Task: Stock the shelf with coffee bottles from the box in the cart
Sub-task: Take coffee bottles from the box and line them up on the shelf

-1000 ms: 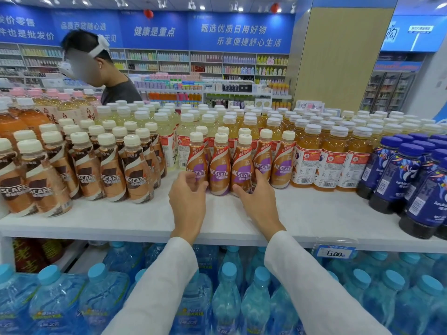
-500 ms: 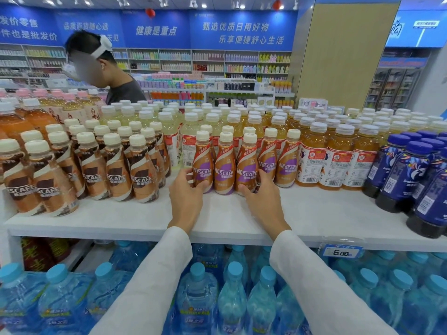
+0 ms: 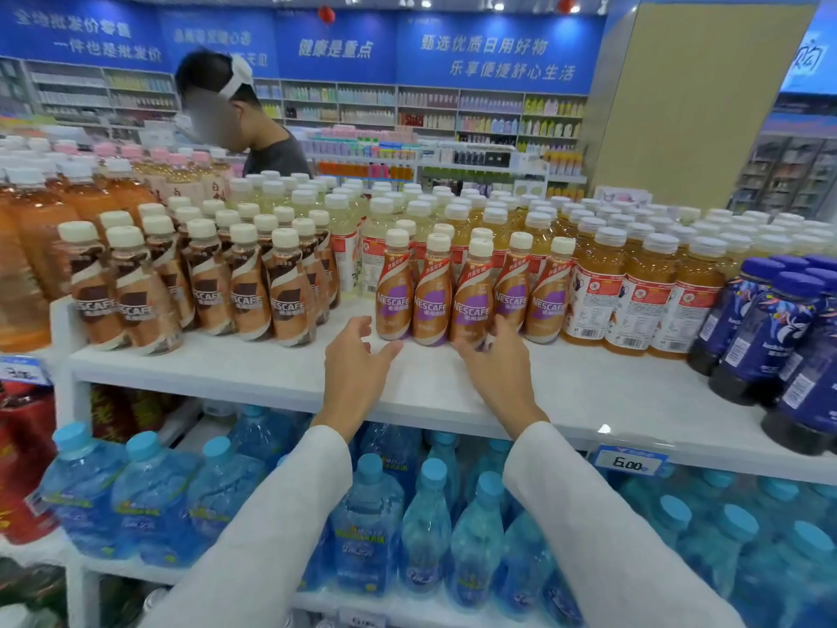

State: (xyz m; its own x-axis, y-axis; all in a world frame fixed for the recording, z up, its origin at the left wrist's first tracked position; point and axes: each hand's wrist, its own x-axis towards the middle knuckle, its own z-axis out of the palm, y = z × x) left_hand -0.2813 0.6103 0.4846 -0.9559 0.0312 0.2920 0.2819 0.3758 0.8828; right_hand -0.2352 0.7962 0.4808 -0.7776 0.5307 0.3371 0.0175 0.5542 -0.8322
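Several purple-labelled Nescafe coffee bottles (image 3: 435, 301) stand upright in a row on the white shelf (image 3: 253, 378), with more behind them. My left hand (image 3: 358, 369) hovers just in front of the leftmost bottle, fingers spread, holding nothing. My right hand (image 3: 498, 364) rests on the shelf with its fingertips touching the base of the third and fourth bottles, not gripping them. The box and the cart are out of sight.
Brown-labelled Nescafe bottles (image 3: 199, 292) crowd the shelf to the left, amber tea bottles (image 3: 634, 301) and dark blue bottles (image 3: 770, 328) to the right. Blue water bottles (image 3: 371, 528) fill the lower shelf. A person (image 3: 244, 129) stands behind the display. A price tag (image 3: 629, 462) hangs on the shelf edge.
My left hand has let go of the leftmost bottle and drawn back a little, fingers opening. My right hand stays at the bottles' bases. The view has shifted slightly.
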